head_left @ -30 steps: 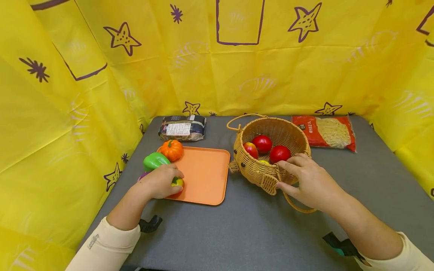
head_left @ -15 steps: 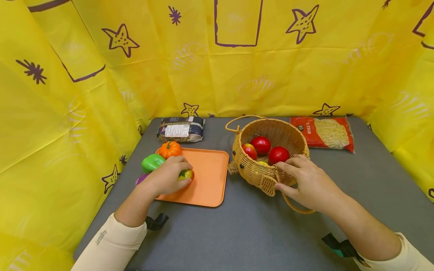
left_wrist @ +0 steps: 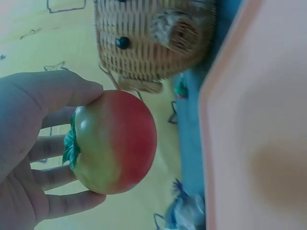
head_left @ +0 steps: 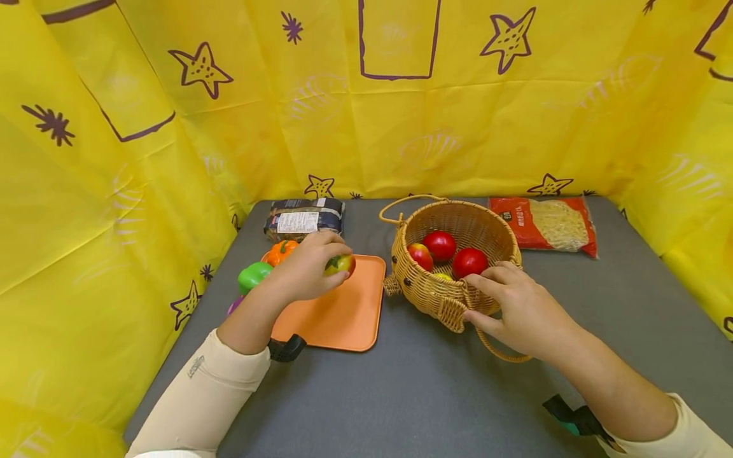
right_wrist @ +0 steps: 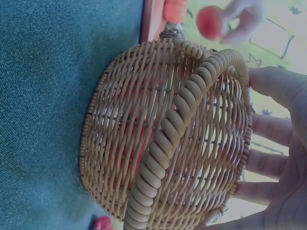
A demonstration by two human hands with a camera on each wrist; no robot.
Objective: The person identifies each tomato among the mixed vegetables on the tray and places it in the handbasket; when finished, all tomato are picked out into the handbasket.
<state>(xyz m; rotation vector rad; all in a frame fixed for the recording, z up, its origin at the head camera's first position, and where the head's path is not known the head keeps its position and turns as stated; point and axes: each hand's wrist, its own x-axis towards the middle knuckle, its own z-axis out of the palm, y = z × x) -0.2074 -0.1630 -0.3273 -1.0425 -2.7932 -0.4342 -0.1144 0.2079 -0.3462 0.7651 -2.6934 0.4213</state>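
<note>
My left hand holds a red and yellow-green tomato between thumb and fingers, up over the orange tray. Its green leafy top faces the palm in the left wrist view, where the tomato shows whole. To the right stands a wicker basket with an animal face, holding several fruits, among them a red one and a partly hidden yellow one. My right hand grips the basket's near right rim, fingers over the edge and thumb outside. A looped handle crosses the basket's side in the right wrist view.
Along the tray's left side are an orange pumpkin, a green pepper and a mostly hidden purple thing. Behind lie a dark labelled packet and a red noodle bag. Yellow cloth walls the grey table.
My left hand has lifted the tomato from the tray's left part and carried it up and right, toward the basket. The right hand stays on the rim.
</note>
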